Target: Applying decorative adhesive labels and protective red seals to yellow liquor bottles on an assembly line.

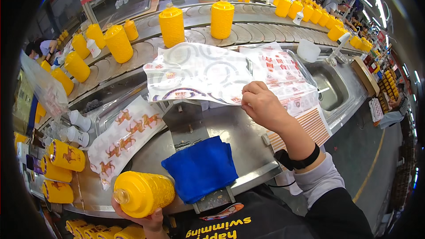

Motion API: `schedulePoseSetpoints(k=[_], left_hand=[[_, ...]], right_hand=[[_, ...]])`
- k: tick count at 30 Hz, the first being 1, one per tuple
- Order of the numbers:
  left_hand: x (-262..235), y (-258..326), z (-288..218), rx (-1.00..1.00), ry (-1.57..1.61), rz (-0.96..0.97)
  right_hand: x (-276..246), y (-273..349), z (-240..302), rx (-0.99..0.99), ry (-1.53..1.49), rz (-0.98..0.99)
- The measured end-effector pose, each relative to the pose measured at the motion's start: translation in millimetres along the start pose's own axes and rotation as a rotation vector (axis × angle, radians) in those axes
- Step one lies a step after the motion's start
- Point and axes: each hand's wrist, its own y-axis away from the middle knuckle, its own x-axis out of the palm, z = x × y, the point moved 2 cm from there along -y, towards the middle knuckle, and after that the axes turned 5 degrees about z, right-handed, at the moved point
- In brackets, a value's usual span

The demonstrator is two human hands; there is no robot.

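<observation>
My left hand (148, 222) grips a yellow ribbed bottle (144, 193) lying on its side at the near edge of the steel bench, its neck pointing left. My right hand (261, 102) reaches forward with a black band on the wrist. Its fingers pinch the near edge of a large white printed label sheet (199, 73) spread on the bench. A blue cloth (201, 167) lies on a steel plate between my hands.
A curved conveyor (146, 53) carries upright yellow bottles (171, 25) across the back. A strip of horse-printed labels (121, 139) lies left, beside labelled bottles (66, 156) lying flat. An orange striped sheet (310, 126) and a steel sink (332, 86) sit right. Other people work at the far edges.
</observation>
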Motion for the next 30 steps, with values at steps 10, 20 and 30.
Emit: schedulePoseSetpoints(k=[10,20,30], left_hand=[[-0.9,1.5,-1.0,-0.023,-0.038,0.013],[0.9,2.9,-1.6,-0.066,0.056,0.006],[0.1,3.5,-1.0,-0.031,0.005,0.002]], right_hand=[[-8.9,-27.3,7.7,0.019,-0.203,0.17],[5.9,-47.0,6.2,-0.012,-0.292,0.334],[13.4,-37.7,12.3,-0.049,-0.229,0.215]])
